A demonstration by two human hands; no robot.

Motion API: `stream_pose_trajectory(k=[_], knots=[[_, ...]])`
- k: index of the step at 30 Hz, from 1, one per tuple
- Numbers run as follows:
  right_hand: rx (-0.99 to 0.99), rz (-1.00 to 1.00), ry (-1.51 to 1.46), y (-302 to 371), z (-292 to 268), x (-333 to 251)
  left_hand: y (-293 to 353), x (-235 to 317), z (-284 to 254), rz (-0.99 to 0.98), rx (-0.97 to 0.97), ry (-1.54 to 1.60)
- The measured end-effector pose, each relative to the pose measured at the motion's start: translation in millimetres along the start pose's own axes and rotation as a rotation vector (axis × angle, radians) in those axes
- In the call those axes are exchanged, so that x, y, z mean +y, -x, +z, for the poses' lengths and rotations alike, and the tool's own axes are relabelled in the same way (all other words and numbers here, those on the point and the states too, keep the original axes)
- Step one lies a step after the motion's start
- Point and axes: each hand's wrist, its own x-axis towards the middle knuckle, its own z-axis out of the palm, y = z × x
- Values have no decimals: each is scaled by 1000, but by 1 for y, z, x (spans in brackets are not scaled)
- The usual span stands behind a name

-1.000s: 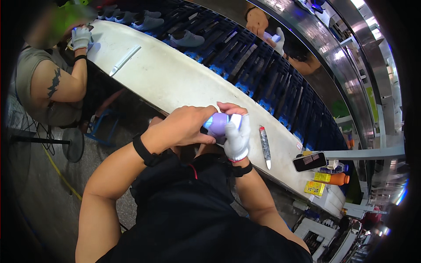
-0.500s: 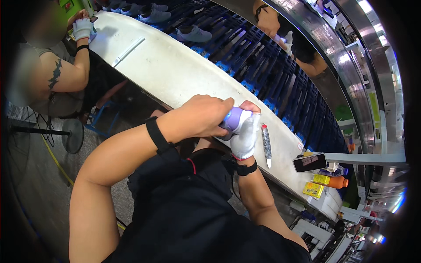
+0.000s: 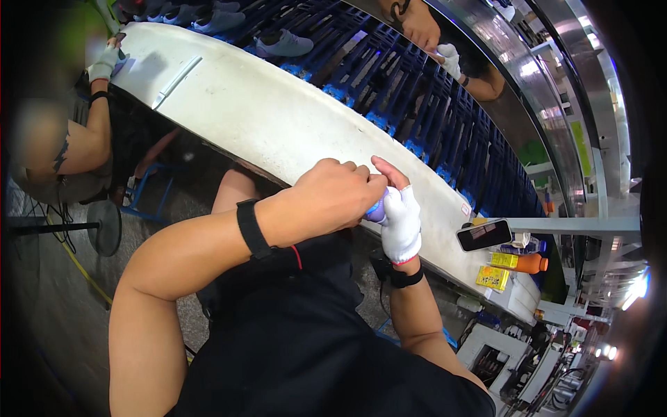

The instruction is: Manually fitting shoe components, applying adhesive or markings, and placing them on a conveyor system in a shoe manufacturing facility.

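Observation:
In front of my body both hands meet over a purple shoe point(image 3: 376, 210), of which only a small patch shows between them. My right hand point(image 3: 403, 226) wears a white glove with bare fingertips and is wrapped round the shoe, its fingers pointing up and left. Bare and with curled fingers, my left hand point(image 3: 337, 191) presses against the shoe's upper side; what its fingertips pinch is hidden. Both hands are above the near edge of a long white table point(image 3: 257, 115).
A slim white tool point(image 3: 177, 82) lies on the table's far left. Shoes point(image 3: 285, 44) stand on a dark slatted conveyor point(image 3: 368, 69) behind. At the right are a phone point(image 3: 483, 235), yellow cartons point(image 3: 492, 278) and an orange bottle point(image 3: 532, 263). A co-worker's gloved hand point(image 3: 104, 64) is far left.
The shoe has turned and is more covered by my hands. My left fingers have curled tighter. The red-tipped pen-like tool is out of sight, where my right hand now is. The view has shifted.

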Motion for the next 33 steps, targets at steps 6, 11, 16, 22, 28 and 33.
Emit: stream_pose_trajectory(k=[6, 11, 16, 22, 28, 33], knots=[[-107, -334, 74, 18, 17, 59, 40, 8, -58, -336, -291, 286], [-56, -572, 467, -2, 28, 58, 82, 8, -20, -368, 76, 754], [78, -653, 591, -16, 51, 53, 96, -20, 12, -365, 235, 754], [35, -636, 597, -18, 51, 71, 120, -33, 35, -552, 248, 619], [-19, -654, 578, -26, 52, 62, 130, -34, 51, -619, 323, 687], [-17, -649, 581, -30, 47, 55, 122, -29, 40, -609, 363, 676]])
